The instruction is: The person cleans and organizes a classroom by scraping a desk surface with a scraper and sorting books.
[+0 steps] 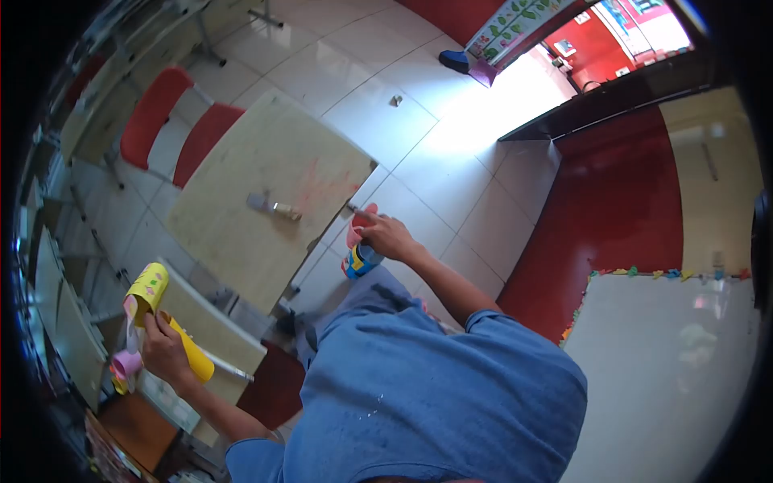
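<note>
My left hand (165,352) is closed on a yellow decorated cylinder (150,282) with an open end and a pale strip hanging from it. A second, plain yellow cylinder (192,356) lies against the same hand; whether the fingers grip it too is hidden. Past that hand a small purple-pink cup (126,365) shows near the desks. Close to the table corner, my right hand (390,239) wraps round a blue-and-yellow cylinder (359,263). A pink cylinder (361,225) sits beside it at the fingers, which partly cover both.
On the wooden table (241,153), which has reddish marks, lies a flat brush-like tool (278,208). A red chair (155,121) stands behind it. Desks line the left. A small object (395,101) lies on the tiled floor, and a whiteboard (644,362) is at right.
</note>
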A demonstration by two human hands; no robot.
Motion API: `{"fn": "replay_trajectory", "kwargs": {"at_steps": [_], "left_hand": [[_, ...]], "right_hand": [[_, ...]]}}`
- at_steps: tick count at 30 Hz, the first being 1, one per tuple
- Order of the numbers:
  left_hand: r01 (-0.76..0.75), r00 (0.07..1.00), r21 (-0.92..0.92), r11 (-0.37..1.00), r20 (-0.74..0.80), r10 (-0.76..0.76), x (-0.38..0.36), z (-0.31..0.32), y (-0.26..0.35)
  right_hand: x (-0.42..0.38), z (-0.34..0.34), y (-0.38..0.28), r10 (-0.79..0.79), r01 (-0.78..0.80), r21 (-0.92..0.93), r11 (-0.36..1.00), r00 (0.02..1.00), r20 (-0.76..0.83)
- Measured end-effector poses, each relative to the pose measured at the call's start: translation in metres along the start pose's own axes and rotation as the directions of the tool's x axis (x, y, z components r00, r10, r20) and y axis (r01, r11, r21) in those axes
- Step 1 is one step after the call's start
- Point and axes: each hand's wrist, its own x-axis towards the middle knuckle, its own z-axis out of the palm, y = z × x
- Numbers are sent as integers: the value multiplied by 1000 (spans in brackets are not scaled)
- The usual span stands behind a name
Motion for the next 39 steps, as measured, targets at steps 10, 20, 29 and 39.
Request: {"fn": "replay_trajectory", "kwargs": {"at_steps": [10,20,29,39], "left_hand": [[-567,799,-345,748,-9,602,94,-49,433],[-767,518,-488,416,-89,851,123,-56,706],[-682,565,-482,550,131,815,184,46,872],[-764,377,-530,369,99,921,311,5,1237]], "right_hand": [[-113,-96,280,571,-547,165,821,773,-277],[-198,-122,412,836,-803,237,547,509,-203],[-29,-206,605,744,-719,225,657,667,-40],[76,-340,872,676,-630,255,733,637,-369]]}}
